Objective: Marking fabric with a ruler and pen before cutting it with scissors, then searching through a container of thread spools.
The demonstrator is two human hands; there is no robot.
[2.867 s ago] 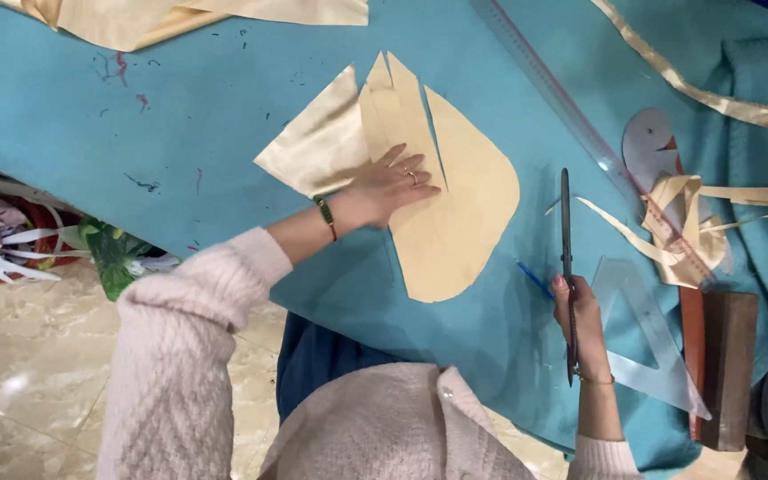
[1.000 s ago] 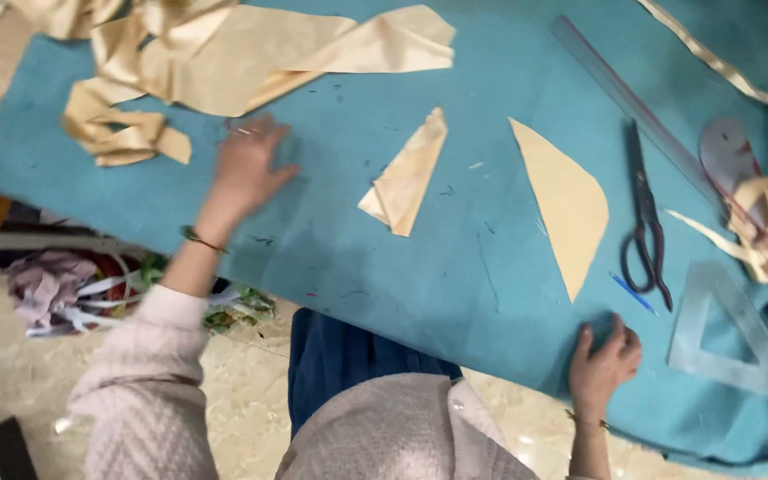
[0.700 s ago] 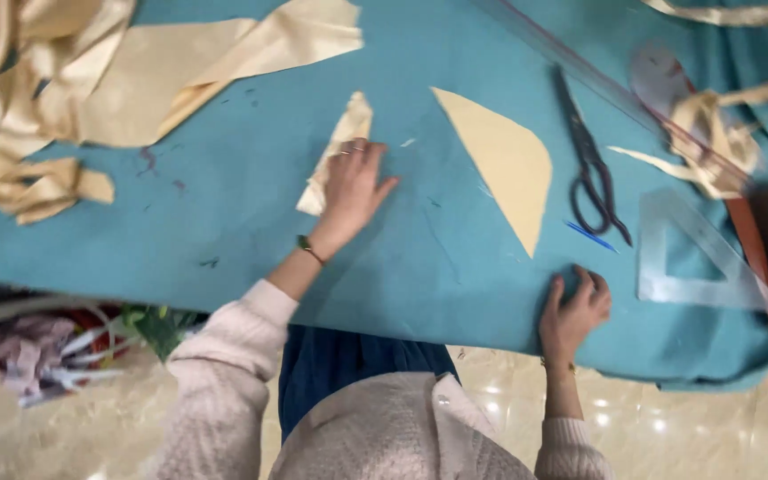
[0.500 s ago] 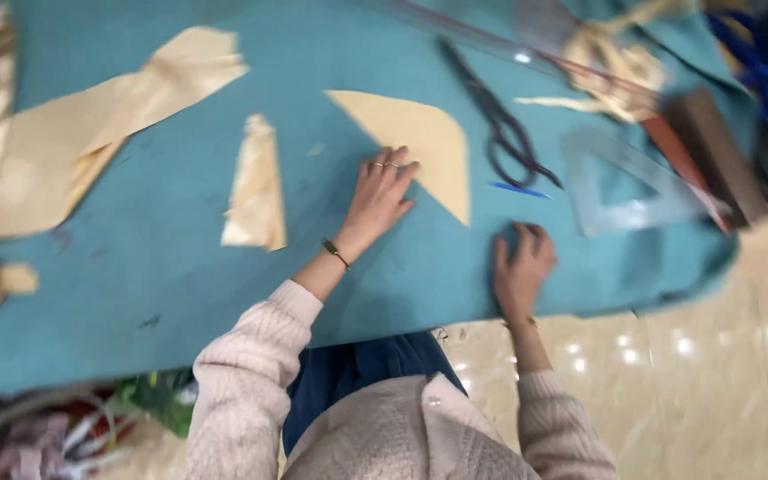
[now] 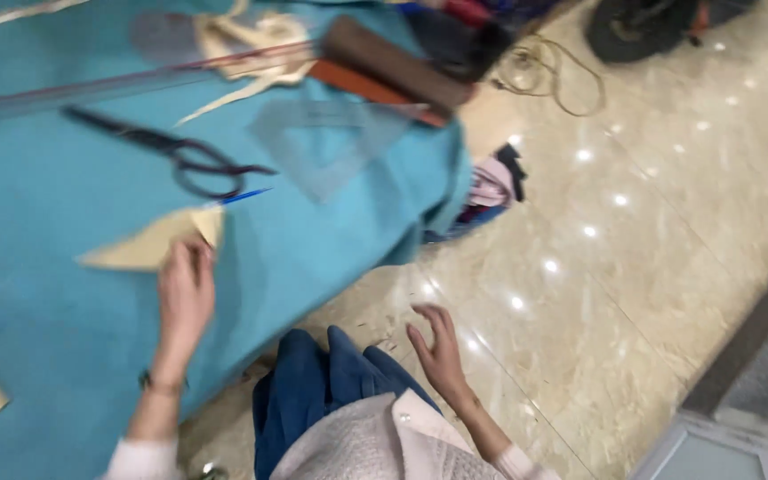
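My left hand (image 5: 185,293) lies flat on the teal cloth (image 5: 64,293), its fingertips touching the near edge of a tan curved fabric piece (image 5: 148,247). My right hand (image 5: 439,348) hangs over the floor, off the cloth, fingers apart and holding nothing. Black scissors (image 5: 171,153) lie beyond the tan piece, with a blue pen (image 5: 244,196) beside them. The picture is blurred by motion.
A clear set square (image 5: 326,142), a long clear ruler (image 5: 91,87), tan fabric strips (image 5: 251,40) and a dark brown block (image 5: 397,64) lie at the cloth's far side. Polished marble floor (image 5: 633,240) spreads right, with a cord (image 5: 548,76) and cloth scraps (image 5: 491,187).
The view has swung right toward the floor. My right hand has left the cloth's edge and now hovers over the floor. My left hand stays at the tan piece.
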